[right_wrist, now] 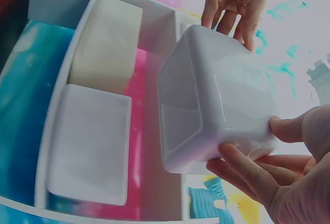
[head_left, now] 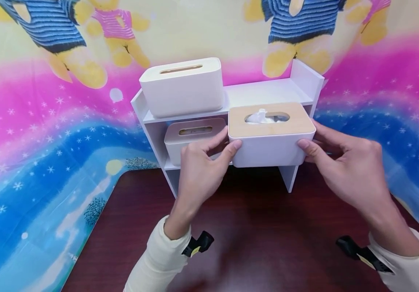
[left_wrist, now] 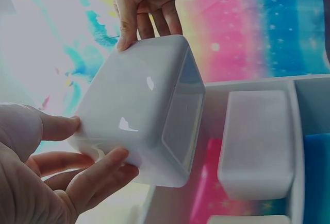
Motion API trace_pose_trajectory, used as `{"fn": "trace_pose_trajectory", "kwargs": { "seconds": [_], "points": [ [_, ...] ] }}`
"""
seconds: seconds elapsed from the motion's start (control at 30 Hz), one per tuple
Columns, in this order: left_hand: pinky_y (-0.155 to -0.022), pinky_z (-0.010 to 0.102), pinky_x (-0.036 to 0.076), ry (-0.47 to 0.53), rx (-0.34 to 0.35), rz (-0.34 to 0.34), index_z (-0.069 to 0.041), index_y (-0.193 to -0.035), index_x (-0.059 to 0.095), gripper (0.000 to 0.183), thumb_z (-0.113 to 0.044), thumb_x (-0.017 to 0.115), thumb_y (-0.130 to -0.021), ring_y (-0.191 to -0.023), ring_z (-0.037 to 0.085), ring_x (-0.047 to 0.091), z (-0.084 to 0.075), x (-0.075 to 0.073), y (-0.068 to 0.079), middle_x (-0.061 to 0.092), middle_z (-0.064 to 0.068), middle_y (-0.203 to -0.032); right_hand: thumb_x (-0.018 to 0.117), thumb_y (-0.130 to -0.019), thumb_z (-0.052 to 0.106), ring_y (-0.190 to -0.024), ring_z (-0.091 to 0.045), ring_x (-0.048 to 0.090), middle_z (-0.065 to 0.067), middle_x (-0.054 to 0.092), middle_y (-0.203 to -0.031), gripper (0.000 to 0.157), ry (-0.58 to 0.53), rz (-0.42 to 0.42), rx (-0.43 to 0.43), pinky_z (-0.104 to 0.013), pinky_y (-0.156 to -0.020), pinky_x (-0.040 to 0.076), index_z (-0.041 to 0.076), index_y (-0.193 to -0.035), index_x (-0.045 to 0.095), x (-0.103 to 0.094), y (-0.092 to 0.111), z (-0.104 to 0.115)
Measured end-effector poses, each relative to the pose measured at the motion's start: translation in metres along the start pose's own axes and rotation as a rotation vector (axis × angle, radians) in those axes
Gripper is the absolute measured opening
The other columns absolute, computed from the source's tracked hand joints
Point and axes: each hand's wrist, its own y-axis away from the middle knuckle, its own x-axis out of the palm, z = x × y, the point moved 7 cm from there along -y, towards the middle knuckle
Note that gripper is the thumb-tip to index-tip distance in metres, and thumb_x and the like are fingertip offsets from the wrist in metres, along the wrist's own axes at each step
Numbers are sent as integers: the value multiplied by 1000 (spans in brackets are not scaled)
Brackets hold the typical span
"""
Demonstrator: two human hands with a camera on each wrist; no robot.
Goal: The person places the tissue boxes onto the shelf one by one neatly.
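A white tissue box (head_left: 268,150) with a light wooden lid and a tissue poking from its oval slot is held up in front of a small white shelf. My left hand (head_left: 206,166) grips its left end, thumb on the front face. Its right end is held by my right hand (head_left: 348,166), thumb in front and fingers around the side. In the left wrist view the box (left_wrist: 129,90) shows its smooth side and a recessed underside, with a hand at each end. The right wrist view also has the box (right_wrist: 232,90) between both hands.
The white shelf (head_left: 268,91) stands on a dark red-brown table (head_left: 129,227). A cream tissue box (head_left: 184,93) sits on its top left, another (head_left: 176,150) on the level below. A further white box (right_wrist: 90,144) shares that level in the right wrist view. Patterned cloth (head_left: 30,162) hangs behind.
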Motion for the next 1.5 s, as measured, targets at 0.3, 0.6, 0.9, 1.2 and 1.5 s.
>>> {"fn": "trace_pose_trajectory", "kwargs": {
  "seconds": [0.3,0.6,0.9,1.2,1.5],
  "points": [
    [-96,29,64,-31,50,-8,-19,-139,71,48,-36,84,-96,-119,11,76,-22,-9,-18,76,4,-133,83,-96,25,-88,35,56,-21,74,-135,56,-17,-60,-50,2,-73,47,38,-147,63,-15,-15,20],
    [-93,24,63,-6,55,-29,-17,-138,72,47,-33,84,-96,-107,10,80,-35,-15,-35,80,4,-126,79,-99,36,-84,35,56,-20,72,-135,50,27,-85,-73,3,-78,46,43,-145,62,-25,-35,29],
    [-86,22,64,-1,-9,-16,-20,-142,70,47,-36,80,-98,-100,6,80,-34,-10,-65,81,2,-123,76,-100,39,-91,17,72,-16,67,-144,49,-22,-35,22,-2,-74,52,33,-147,63,-19,-70,29],
    [-96,24,63,7,-31,14,-18,-146,66,51,-22,82,-98,-112,16,79,-32,5,-92,77,6,-132,70,-103,38,-131,-29,68,-12,64,-151,48,-43,-3,69,-3,-70,52,32,-150,60,-11,-99,20],
    [-100,21,60,-46,-12,-44,-18,-137,76,40,-16,81,-98,-114,13,79,-29,19,-114,81,5,-123,65,-105,39,-137,-32,64,-9,62,-154,47,-54,-11,135,-5,-70,52,36,-151,56,-3,-121,7]
  ]
}}
